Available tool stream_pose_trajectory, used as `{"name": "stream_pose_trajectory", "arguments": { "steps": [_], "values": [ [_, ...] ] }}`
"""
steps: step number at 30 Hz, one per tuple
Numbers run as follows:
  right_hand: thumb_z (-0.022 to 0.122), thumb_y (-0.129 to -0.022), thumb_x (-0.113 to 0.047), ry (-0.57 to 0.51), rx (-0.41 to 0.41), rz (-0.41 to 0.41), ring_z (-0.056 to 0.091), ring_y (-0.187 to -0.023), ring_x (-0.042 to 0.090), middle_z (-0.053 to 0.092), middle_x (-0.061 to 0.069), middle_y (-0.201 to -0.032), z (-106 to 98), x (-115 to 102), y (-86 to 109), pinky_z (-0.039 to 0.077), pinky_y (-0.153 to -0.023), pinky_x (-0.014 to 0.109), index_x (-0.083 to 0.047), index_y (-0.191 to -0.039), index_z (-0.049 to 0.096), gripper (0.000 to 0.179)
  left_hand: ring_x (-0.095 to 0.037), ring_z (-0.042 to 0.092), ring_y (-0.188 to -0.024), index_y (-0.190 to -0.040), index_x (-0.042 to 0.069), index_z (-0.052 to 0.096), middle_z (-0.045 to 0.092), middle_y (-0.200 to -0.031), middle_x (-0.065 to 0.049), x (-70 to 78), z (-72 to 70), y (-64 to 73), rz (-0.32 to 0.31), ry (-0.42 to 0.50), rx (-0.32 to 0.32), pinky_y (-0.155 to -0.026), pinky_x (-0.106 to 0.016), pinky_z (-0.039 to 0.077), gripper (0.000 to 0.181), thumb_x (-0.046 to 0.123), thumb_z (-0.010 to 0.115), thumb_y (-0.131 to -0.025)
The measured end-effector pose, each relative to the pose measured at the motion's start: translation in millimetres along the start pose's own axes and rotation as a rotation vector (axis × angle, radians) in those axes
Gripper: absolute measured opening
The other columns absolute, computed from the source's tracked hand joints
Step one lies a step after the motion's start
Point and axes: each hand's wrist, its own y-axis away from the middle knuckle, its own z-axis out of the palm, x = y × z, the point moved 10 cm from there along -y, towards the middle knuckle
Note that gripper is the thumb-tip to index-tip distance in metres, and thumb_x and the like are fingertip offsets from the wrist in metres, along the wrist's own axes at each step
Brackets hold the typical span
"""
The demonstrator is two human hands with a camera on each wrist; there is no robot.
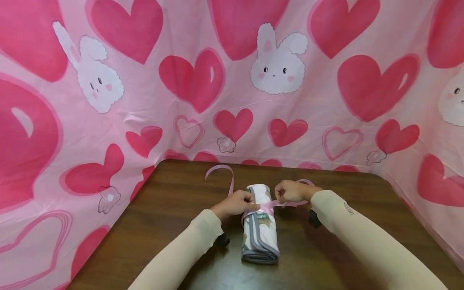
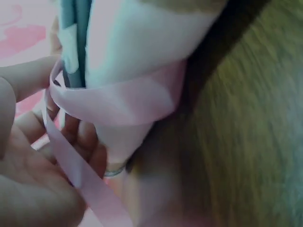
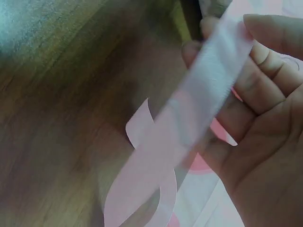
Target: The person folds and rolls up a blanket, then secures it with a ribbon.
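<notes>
A rolled-up white blanket (image 1: 268,235) with grey edging and a printed pattern lies lengthwise on the table. Around its middle runs a pink satin ribbon (image 1: 269,206), crossing over the top. My left hand (image 1: 233,203) pinches the ribbon at the roll's left side; in the left wrist view, the ribbon band (image 2: 123,101) loops past those fingertips and a loose length hangs across the palm. Just right of the roll, my right hand (image 1: 293,191) pinches another stretch of ribbon (image 3: 189,104) between thumb and fingers, with a twisted tail below it.
The brown wooden table (image 1: 174,209) ends at a pink cloth backdrop (image 1: 253,92) with hearts and rabbits at the back and sides. One ribbon tail (image 1: 221,166) curls up behind my left hand. Dark wrist devices (image 1: 313,219) sit under both cuffs.
</notes>
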Motion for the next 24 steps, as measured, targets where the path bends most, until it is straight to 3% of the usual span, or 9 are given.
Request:
{"name": "stream_pose_trajectory", "arguments": {
  "steps": [3, 7, 13, 20, 24],
  "values": [
    [0.061, -0.079, 0.004, -0.034, 0.013, -0.013, 0.061, -0.063, 0.023, 0.062, 0.004, -0.067, -2, 2, -0.2, 0.053, -0.057, 0.04, -0.008, -0.076, 0.063, 0.013, -0.007, 0.044, -0.058, -0.075, 0.011, 0.063, 0.049, -0.061, 0.006, 3.0, 0.2, 0.3, 0.008, -0.016, 0.016, -0.05, -0.024, 0.036, 0.017, 0.017, 0.074, -0.086],
    [0.062, -0.079, 0.005, -0.021, 0.048, -0.029, 0.055, -0.063, 0.016, 0.06, 0.001, -0.069, -5, 3, 1.9, 0.052, -0.061, 0.037, -0.009, -0.079, 0.065, 0.014, -0.007, 0.048, -0.057, -0.079, 0.009, 0.066, 0.054, -0.061, 0.004, 4.1, 4.7, 1.0, -0.016, -0.014, -0.015, -0.051, -0.023, 0.039, 0.013, 0.017, 0.074, -0.086],
    [0.069, -0.088, -0.011, -0.11, 0.055, 0.0, 0.057, -0.062, 0.023, 0.061, 0.007, -0.07, -2, 13, 12.6, 0.053, -0.061, 0.046, -0.008, -0.081, 0.07, 0.007, -0.008, 0.05, -0.061, -0.08, 0.004, 0.069, 0.056, -0.064, 0.004, -2.1, 9.0, 0.8, -0.045, 0.053, -0.045, -0.053, -0.022, 0.04, 0.013, 0.013, 0.071, -0.088],
    [0.072, -0.088, -0.025, -0.127, 0.087, -0.022, 0.049, -0.051, 0.018, 0.057, 0.021, -0.063, -4, 16, 28.6, 0.041, -0.047, 0.028, 0.0, -0.082, 0.072, 0.026, -0.009, 0.049, -0.061, -0.079, 0.005, 0.068, 0.054, -0.064, 0.003, -5.4, 11.3, 1.1, -0.026, 0.074, -0.076, -0.052, -0.023, 0.039, 0.013, 0.01, 0.067, -0.091],
    [0.072, -0.088, -0.022, -0.18, 0.124, -0.036, 0.043, -0.048, 0.013, 0.054, 0.028, -0.064, -11, 15, 33.2, 0.035, -0.044, 0.025, 0.002, -0.08, 0.071, 0.025, -0.009, 0.05, -0.063, -0.08, 0.005, 0.068, 0.055, -0.067, 0.004, -3.9, 10.3, 0.8, -0.018, 0.093, -0.075, -0.054, -0.024, 0.04, 0.012, 0.01, 0.067, -0.091]
  ]
}}
